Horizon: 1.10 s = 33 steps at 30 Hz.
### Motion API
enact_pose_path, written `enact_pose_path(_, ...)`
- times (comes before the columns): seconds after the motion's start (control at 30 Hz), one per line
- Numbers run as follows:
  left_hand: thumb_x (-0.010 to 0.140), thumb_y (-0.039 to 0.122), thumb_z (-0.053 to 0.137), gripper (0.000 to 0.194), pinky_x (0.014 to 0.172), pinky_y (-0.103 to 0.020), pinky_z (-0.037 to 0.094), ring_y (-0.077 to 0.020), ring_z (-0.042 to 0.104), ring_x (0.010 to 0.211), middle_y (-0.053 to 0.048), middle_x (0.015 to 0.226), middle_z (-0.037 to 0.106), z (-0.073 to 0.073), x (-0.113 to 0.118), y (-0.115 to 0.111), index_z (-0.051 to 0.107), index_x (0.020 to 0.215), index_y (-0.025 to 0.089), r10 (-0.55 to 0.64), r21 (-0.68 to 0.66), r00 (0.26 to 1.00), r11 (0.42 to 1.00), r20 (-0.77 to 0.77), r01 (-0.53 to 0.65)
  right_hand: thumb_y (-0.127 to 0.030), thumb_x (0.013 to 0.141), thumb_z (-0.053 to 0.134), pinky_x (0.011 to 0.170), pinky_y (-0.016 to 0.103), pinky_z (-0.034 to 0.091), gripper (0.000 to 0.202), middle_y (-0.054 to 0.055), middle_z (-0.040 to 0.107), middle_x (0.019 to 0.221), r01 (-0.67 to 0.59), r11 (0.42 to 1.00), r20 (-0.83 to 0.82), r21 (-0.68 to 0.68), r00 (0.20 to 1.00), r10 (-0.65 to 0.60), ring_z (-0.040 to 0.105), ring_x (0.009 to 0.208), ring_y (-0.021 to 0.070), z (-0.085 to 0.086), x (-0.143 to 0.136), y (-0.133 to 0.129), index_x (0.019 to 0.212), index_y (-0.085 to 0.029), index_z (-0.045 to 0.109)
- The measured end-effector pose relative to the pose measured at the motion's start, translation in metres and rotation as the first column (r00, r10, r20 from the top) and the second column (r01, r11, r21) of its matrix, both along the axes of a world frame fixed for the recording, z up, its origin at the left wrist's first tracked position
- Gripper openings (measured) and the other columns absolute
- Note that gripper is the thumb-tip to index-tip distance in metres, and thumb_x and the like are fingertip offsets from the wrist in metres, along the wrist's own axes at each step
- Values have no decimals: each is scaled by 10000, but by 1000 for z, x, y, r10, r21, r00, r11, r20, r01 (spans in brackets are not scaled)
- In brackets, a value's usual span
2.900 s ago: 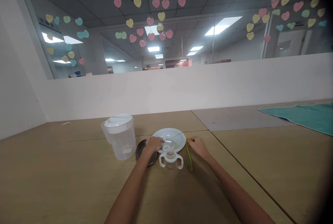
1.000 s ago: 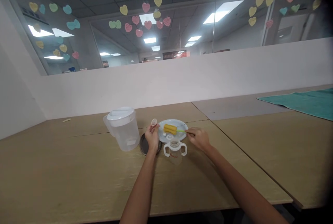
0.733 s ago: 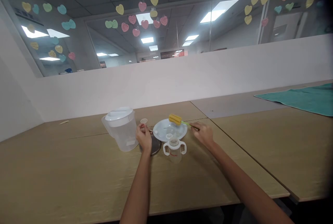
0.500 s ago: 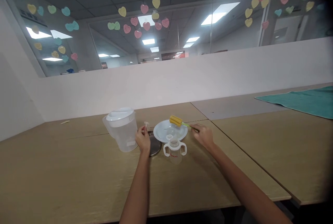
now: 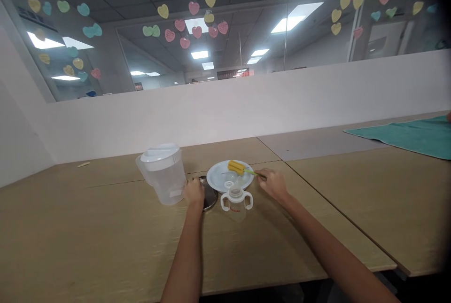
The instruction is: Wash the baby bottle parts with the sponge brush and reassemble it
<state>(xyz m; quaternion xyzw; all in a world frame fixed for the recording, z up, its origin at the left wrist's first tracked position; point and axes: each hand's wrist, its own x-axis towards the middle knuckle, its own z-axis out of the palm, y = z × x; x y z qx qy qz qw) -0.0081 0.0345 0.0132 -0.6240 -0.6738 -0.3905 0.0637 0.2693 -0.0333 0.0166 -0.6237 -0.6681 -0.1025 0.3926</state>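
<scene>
My right hand [image 5: 274,184] is closed on the green handle of a yellow sponge brush [image 5: 236,167], whose head is over the white plate [image 5: 215,181]. A small clear piece lies on the plate. My left hand [image 5: 194,191] is at the left edge of a dark round metal tray [image 5: 210,198], fingers bent down; what they hold, if anything, is hidden. In front of the plate stands a clear bottle [image 5: 237,209] with two white handles, its top uncovered. A white ring piece [image 5: 229,185] sits just behind the bottle.
A clear pitcher [image 5: 165,176] with a white lid stands left of my left hand. A teal cloth [image 5: 408,135] lies at the far right, with a bit of a person's hand at its edge. A white wall runs behind the table.
My left hand has lowered to the metal tray; the small clear piece it held up is no longer visible. The brush head has dropped slightly over the plate.
</scene>
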Motion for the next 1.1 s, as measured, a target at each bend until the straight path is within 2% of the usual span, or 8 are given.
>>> enact_pose_path(0.1, 844, 268, 409, 280, 867, -368, 384, -262, 565, 962, -147, 922, 645, 14, 17, -9, 669, 867, 168, -69, 100, 986, 991, -155, 85, -152, 760, 476, 737, 240, 460, 304, 20, 710, 935, -4, 1000, 1, 20, 1000, 4, 641, 843, 171, 1, -1, 0, 942, -227, 707)
enact_pose_path(0.17, 868, 285, 370, 313, 886, -348, 377, -236, 571, 943, -120, 903, 658, 20, 31, -14, 666, 874, 182, -248, 64, 944, 961, -216, 267, -162, 766, 474, 729, 239, 459, 298, 20, 709, 936, 10, 999, -5, 31, 1000, -9, 643, 832, 169, 2, -1, 0, 940, -227, 706)
enact_pose_path(0.23, 877, 299, 362, 315, 896, -318, 380, -213, 569, 963, -94, 961, 665, 23, 43, -17, 659, 898, 197, -445, -1, 874, 891, -193, 454, -168, 768, 476, 720, 239, 459, 291, 23, 709, 940, 25, 999, -13, 37, 1000, -25, 644, 831, 170, 2, -1, -1, 936, -230, 705)
enact_pose_path(0.3, 868, 291, 382, 290, 899, -302, 383, -203, 567, 986, -81, 1007, 663, 22, 52, -16, 655, 908, 202, -550, -68, 828, 835, -114, 545, -168, 765, 480, 717, 241, 460, 290, 26, 708, 955, 32, 999, -17, 38, 999, -31, 644, 839, 171, 2, -1, 0, 939, -229, 703)
enact_pose_path(0.6, 620, 224, 666, 59, 566, -221, 442, -156, 616, 587, -8, 665, 680, 25, 64, 14, 667, 678, 215, -635, -164, 769, 753, 68, 637, -163, 761, 481, 737, 251, 462, 290, 27, 705, 967, 24, 1000, -22, -9, 999, -24, 642, 855, 171, 1, -1, 2, 944, -230, 696)
enact_pose_path(0.73, 623, 133, 659, 117, 665, -231, 458, -158, 636, 711, -18, 759, 688, 30, 74, 13, 646, 718, 201, -635, -76, 768, 765, 85, 640, -163, 766, 476, 724, 252, 463, 287, 24, 705, 965, 7, 1000, -22, 12, 1000, -7, 642, 856, 175, 2, -3, 0, 936, -231, 698)
enact_pose_path(0.9, 762, 151, 529, 126, 795, -264, 438, -149, 605, 854, -25, 878, 658, 29, 65, -11, 586, 866, 192, -594, 101, 799, 804, 93, 586, -216, 794, 476, 711, 243, 465, 264, 8, 708, 955, -12, 989, -98, 148, 995, 26, 644, 856, 167, 1, -6, -3, 937, -230, 698)
enact_pose_path(1.1, 843, 206, 423, 134, 802, -246, 433, -147, 583, 879, -25, 890, 632, 26, 56, -32, 557, 843, 196, -616, 328, 775, 768, 141, 550, -211, 814, 449, 704, 231, 463, 286, 19, 714, 923, -29, 985, -53, 169, 998, 39, 649, 831, 159, 0, -6, -4, 931, -219, 709)
